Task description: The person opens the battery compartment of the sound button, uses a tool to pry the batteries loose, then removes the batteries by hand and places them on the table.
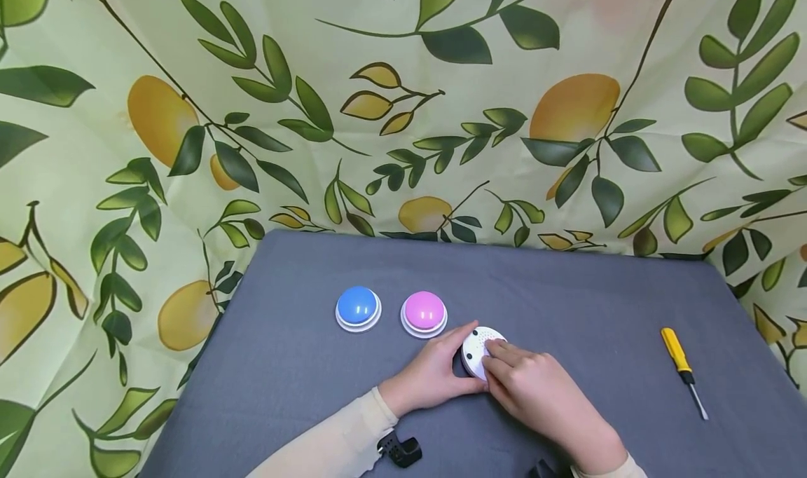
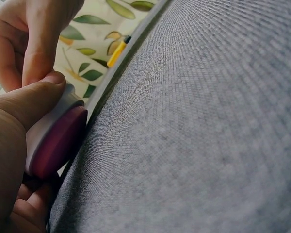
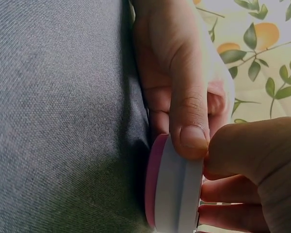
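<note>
White-based button point(image 1: 476, 350) sat base-up, seemingly for access, clamped in left hand point(image 1: 433, 376); right hand's point(image 1: 536, 388) fingers touched it, grip unclear.

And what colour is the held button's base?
White with dark spots; the base shows best in the head view.

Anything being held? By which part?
A round, pink-domed white plastic button, dome down. The left hand grips it by its white rim. The right hand touches the upturned base; whether it pinches anything there can't be told.
</note>
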A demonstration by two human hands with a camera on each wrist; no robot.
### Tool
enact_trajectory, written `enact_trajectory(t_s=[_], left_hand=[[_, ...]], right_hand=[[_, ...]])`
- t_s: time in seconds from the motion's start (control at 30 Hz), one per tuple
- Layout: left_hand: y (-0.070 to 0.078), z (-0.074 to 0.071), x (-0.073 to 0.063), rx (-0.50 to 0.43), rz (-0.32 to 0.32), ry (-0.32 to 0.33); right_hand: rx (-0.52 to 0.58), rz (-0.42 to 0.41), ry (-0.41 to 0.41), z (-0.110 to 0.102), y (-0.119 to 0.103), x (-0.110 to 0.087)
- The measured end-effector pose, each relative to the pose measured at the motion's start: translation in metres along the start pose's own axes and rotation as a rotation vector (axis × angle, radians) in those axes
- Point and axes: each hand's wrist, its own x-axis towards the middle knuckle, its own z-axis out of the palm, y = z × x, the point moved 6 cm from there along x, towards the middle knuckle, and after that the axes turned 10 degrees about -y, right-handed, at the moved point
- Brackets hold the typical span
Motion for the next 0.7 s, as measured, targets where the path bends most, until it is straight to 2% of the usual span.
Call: enact_trajectory(t_s=[0.7], left_hand=[[-0.0004,-0.0004,0.001,-0.011,-0.021,0.009]], right_hand=[[0.055,-0.002,0.01,0.0036,0.0015,0.0015]])
